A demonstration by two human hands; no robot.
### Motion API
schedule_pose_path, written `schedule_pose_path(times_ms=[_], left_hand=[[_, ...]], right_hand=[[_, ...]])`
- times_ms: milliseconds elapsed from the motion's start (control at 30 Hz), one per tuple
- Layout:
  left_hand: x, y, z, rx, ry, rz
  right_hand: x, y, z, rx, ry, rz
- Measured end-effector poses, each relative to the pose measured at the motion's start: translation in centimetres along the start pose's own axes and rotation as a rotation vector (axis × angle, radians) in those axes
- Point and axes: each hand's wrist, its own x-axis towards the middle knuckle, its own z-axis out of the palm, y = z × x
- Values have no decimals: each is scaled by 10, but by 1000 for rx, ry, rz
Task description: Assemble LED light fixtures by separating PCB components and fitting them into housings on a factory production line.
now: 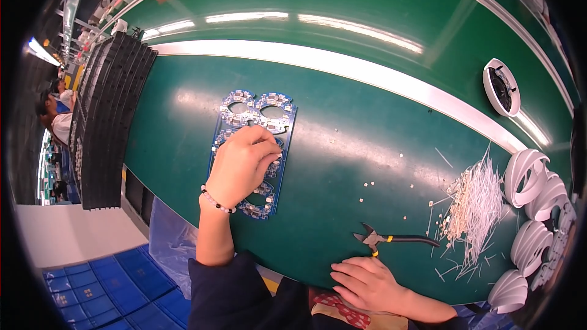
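Observation:
My left hand (pixel 241 162), a beaded bracelet (pixel 217 201) at its wrist, is over a blue circuit board panel (pixel 273 110) with rounded cutouts. Thumb and fingers are pinched together above the panel's middle. Whatever they hold, if anything, is too small to make out. My right hand (pixel 370 284) lies at the table's near edge, its fingers stretched out and holding nothing. Just beyond it are diagonal cutters (pixel 373 239) with black and yellow handles, jaws apart.
At the left stands a tall stack of black trays (pixel 107 122). A heap of thin white wires with small connectors (pixel 474 208) lies to the right, near several white curved plastic shells (pixel 531 247). Small pale pieces (pixel 361 200) dot the green table (pixel 342 177). A white oval part (pixel 501 87) is farther back.

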Motion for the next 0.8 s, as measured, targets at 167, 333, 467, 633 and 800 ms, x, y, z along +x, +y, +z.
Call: schedule_pose_path(times_ms=[167,333,467,633,800], left_hand=[[1,5,1,46,10,4],[0,6,0,48,-2,-42],[2,8,1,-31,85,2],[7,41,20,-270,52,320],[-1,52,60,-368,-63,453]], right_hand=[[-2,2,2,24,9,-15],[-1,1,1,12,21,-11],[-1,2,1,9,21,-6],[0,1,1,9,6,-3],[-2,0,1,3,-18,-9]])
